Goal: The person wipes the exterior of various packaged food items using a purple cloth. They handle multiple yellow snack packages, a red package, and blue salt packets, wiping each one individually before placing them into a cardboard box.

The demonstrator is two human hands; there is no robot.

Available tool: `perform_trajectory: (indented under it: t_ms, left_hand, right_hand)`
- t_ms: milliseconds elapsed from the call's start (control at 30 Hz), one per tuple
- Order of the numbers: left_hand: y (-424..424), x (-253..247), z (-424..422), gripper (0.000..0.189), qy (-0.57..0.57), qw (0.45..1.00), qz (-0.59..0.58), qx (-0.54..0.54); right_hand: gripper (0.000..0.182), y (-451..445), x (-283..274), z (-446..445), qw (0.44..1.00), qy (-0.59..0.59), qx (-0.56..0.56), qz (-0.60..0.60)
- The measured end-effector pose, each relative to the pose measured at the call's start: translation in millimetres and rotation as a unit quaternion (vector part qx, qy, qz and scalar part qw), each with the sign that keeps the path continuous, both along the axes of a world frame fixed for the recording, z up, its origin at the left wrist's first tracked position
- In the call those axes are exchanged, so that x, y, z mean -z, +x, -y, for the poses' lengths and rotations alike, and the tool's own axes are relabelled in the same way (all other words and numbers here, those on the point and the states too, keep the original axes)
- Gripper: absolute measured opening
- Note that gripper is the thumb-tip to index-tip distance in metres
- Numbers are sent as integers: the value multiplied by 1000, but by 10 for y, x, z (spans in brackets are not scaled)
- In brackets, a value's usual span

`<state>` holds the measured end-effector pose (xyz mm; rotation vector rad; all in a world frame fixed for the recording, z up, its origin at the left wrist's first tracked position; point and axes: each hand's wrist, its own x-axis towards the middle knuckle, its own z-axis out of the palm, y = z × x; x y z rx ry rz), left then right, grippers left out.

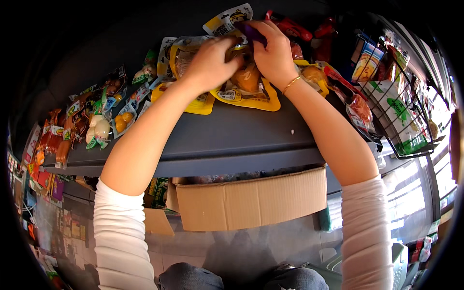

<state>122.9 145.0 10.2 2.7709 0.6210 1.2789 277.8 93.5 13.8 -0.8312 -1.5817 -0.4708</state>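
My right hand [274,54], with a thin gold bracelet [291,85] at the wrist, pinches a dark purple cloth [253,34] above a pile of snack packs. My left hand [212,63] is blurred over the same pile, its thumb and fingers apart near the cloth. Whether it grips a pack is unclear. Under and between the hands lies a clear, yellow-edged vacuum pack [248,81] of brown food. Another yellow-edged pack [181,59] lies beneath my left hand, and a white-and-yellow pack [228,20] sticks up behind.
Small vacuum-packed snacks [98,128] line the dark grey shelf [239,134] at left. Red packs [290,27] lie behind my right hand. A black wire basket [409,119] of packets hangs over the right end. Below the shelf edge stands an open cardboard box [253,203], close above my knees.
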Motion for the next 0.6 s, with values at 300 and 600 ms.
perform_trajectory:
  t_ms: [300,600]
  left_hand:
    - [-433,-281,1110,25,172,976,129,14]
    - [-559,1706,1847,52,-86,976,-194,41]
  right_hand:
    - [29,-176,-292,1079,960,184,184,-101]
    - [30,-318,1125,2207,998,-46,-32,22]
